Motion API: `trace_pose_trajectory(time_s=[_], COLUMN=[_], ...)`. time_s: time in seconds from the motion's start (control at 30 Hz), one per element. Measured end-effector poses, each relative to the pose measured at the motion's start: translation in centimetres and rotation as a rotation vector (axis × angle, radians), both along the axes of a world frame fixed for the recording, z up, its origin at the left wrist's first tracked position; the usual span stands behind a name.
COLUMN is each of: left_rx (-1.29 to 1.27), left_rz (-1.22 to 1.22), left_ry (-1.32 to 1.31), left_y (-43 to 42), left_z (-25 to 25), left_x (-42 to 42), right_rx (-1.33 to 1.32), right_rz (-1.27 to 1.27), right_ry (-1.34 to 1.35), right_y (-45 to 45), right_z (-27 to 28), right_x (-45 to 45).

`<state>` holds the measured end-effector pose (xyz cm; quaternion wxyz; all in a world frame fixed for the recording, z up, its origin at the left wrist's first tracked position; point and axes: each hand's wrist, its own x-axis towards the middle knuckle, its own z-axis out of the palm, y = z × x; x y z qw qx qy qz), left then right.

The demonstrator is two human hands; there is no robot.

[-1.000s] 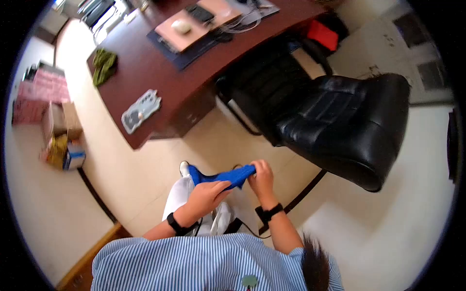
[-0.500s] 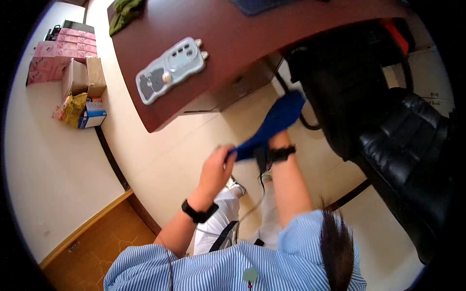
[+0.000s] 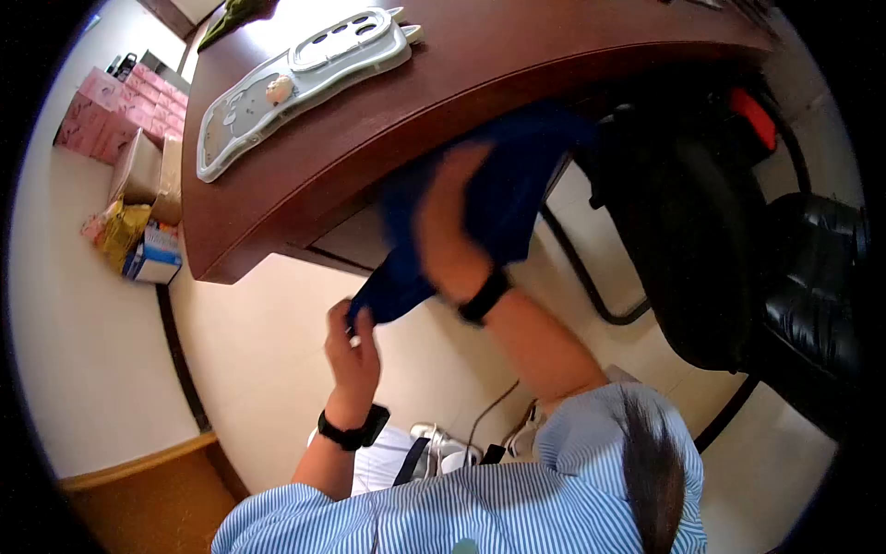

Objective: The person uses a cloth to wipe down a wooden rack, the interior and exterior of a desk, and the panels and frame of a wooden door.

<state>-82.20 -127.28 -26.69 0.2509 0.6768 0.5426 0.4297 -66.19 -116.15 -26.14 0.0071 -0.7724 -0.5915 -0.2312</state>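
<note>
Beneath the near edge of the worktop [image 3: 517,55], a blue cloth [image 3: 512,185] is spread in the air ahead of the person. Its long axis slants from a narrow end at the left hand [image 3: 351,360] up and away toward the right, with the broad part on the side of the black chair [image 3: 803,286]. Thumb and fingers of the left hand pinch that narrow end. The right hand [image 3: 450,245] is nearer the broad part, reaching across the cloth with its fingers pointing toward the worktop; blur hides whether it grips the fabric or only lies against it. Whether the cloth's far side touches the worktop cannot be told either.
</note>
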Motion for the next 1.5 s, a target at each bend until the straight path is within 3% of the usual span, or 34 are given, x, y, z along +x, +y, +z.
trace_pose_trajectory(time_s=[0.07, 0.1, 0.13, 0.2, 0.23, 0.33, 0.43, 0.53, 0.67, 0.77, 0.87, 0.97, 1.13, 1.23, 1.33, 1.4, 1.5], left_rx=[0.055, 0.136, 0.397, 0.306, 0.233, 0.294, 0.407, 0.311, 0.077, 0.053, -0.096, -0.156, -0.015, 0.046, -0.213, -0.390, -0.266], left_rz=[0.078, 0.126, 0.165, 0.195, 0.193, -0.016, -0.242, -0.325, -0.328, -0.260, -0.251, -0.160, -0.205, -0.202, -0.229, -0.213, -0.231], left_ry=[0.035, 0.105, 0.445, 0.302, 0.175, 0.118, 0.199, 0.148, 0.155, 0.248, 0.282, 0.310, 0.276, 0.300, 0.290, 0.275, 0.331], left_y=[-0.6, -0.4, -0.2, -0.7, -0.7, 0.7, 2.0, 3.7, 3.1, 1.0, -0.7, -2.7, -2.2, -1.5, -2.6, -4.5, -5.7], left_z=[-4.6, -6.9, -7.1, -6.1, -5.2, -3.6, -1.3, -1.4, -6.1, -9.7, -11.9, -12.7, -5.3, -4.1, -10.9, -11.8, -9.9], left_x=[-3.2, -4.9, -6.2, -6.9, -6.7, -4.1, 1.9, 7.6, 9.9, 8.4, 7.0, 5.1, 6.8, 7.1, 4.7, 4.7, 5.6], right_rx=[-0.033, -0.438, -0.150, 0.415, 0.410, 0.428, 0.527, 0.554, 0.531, 0.446, 0.352, 0.347, 0.457, 0.549, 0.561, 0.438, 0.292], right_rz=[0.715, 0.930, 1.029, 1.220, 1.215, 0.962, 0.642, 0.471, 0.430, 0.482, 0.539, 0.581, 0.737, 0.940, 1.043, 0.875, 0.530], right_ry=[0.748, 0.528, 0.590, 0.719, 0.732, 0.704, 0.570, 0.504, 0.511, 0.533, 0.559, 0.560, 0.510, 0.434, 0.371, 0.382, 0.573], right_y=[-2.1, -3.1, -2.0, 0.3, -0.5, -1.2, 1.3, 4.7, 5.4, 2.8, -0.1, -1.0, 2.1, 3.5, 3.0, 1.6, 0.1], right_z=[1.0, 3.2, 1.0, -4.9, -2.9, 0.2, 0.4, -1.4, -5.9, -11.9, -18.9, -22.2, -17.9, -14.0, -12.8, -13.0, -11.9], right_x=[-3.7, -4.5, -5.5, -7.4, -6.3, 0.8, 9.6, 15.5, 17.4, 15.5, 13.3, 12.4, 13.4, 12.8, 11.7, 10.7, 7.0])
